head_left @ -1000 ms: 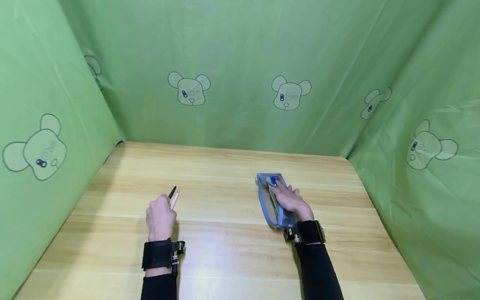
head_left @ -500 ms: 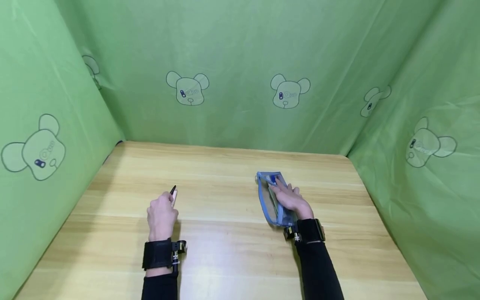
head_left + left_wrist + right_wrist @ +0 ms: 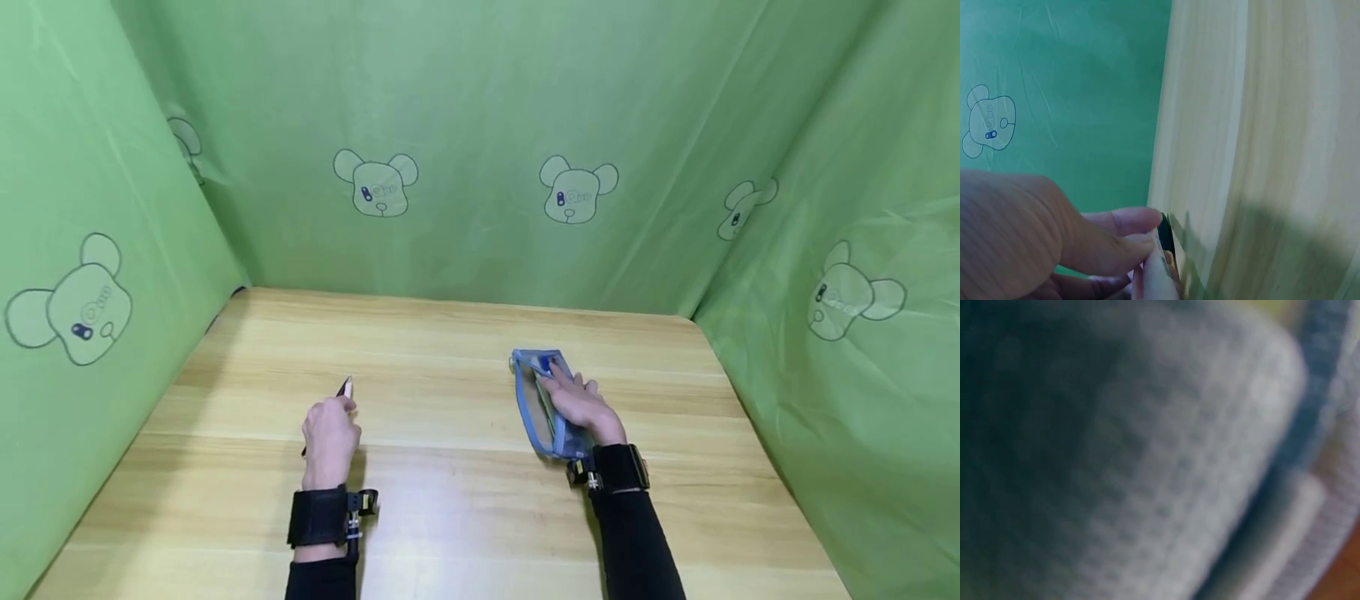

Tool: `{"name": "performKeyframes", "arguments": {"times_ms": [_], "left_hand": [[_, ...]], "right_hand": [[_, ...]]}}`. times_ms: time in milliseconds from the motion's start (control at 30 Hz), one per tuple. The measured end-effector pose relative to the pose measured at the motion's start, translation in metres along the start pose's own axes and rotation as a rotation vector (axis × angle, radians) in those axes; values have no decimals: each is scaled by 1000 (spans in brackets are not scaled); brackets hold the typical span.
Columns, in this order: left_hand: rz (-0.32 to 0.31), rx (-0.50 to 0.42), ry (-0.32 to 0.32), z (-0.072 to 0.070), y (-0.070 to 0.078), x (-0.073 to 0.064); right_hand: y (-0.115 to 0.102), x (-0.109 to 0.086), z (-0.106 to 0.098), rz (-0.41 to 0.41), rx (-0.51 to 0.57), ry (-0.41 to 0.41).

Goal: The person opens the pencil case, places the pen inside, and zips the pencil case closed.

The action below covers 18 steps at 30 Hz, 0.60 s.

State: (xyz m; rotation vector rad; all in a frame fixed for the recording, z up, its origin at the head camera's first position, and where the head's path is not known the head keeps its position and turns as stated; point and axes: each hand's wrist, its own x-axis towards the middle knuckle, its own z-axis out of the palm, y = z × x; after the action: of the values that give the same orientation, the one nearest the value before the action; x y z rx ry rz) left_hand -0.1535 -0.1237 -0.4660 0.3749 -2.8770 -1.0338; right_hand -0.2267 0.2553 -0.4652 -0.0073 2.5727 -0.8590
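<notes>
My left hand [image 3: 330, 437] pinches a black pen [image 3: 342, 389] and a white pen [image 3: 348, 386] side by side, their ends pointing away past the fingers. In the left wrist view, thumb and fingertips meet around the white pen [image 3: 1159, 281], with the dark end of the black pen [image 3: 1165, 236] just behind. To the right lies a see-through pencil pouch [image 3: 527, 408] with blue trim, its mouth unzipped. My right hand [image 3: 585, 407] rests on it, fingers extended over the opening near a blue item [image 3: 545, 363] inside. The right wrist view is a blurred close-up of mesh-like fabric [image 3: 1197, 437].
Both hands work over a light wood-grain table [image 3: 435, 375]. Green cloth [image 3: 472, 100] printed with bear heads stands at the back and along both sides.
My left hand has moved slightly right and turned the pens: less of them shows in front, and a dark end now sticks out at its left. The right hand and pouch stay put.
</notes>
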Motion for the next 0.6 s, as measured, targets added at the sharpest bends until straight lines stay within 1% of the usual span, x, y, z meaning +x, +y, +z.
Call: {"name": "performKeyframes", "arguments": {"times_ms": [67,133,233,367,433,600], "left_hand": [[-35,-15,-39,0,0,-1],[-52,-18,-61,0,0,-1],[-55,-27,-75,-1,1,1],[-30,-40,-80,-1,5,1],[-15,-64,-79,1,7,0],[45,-92,-39,10,17,-2]], "right_hand": [[0,-1,0,6,0,-3],[1,-1,1,4,-2,-4],[1,0,-1,-8,-4,2],[1,1,0,-7,4,-1],[1,1,0,-1,10,-2],[2,2,0,-3,2,8]]}}
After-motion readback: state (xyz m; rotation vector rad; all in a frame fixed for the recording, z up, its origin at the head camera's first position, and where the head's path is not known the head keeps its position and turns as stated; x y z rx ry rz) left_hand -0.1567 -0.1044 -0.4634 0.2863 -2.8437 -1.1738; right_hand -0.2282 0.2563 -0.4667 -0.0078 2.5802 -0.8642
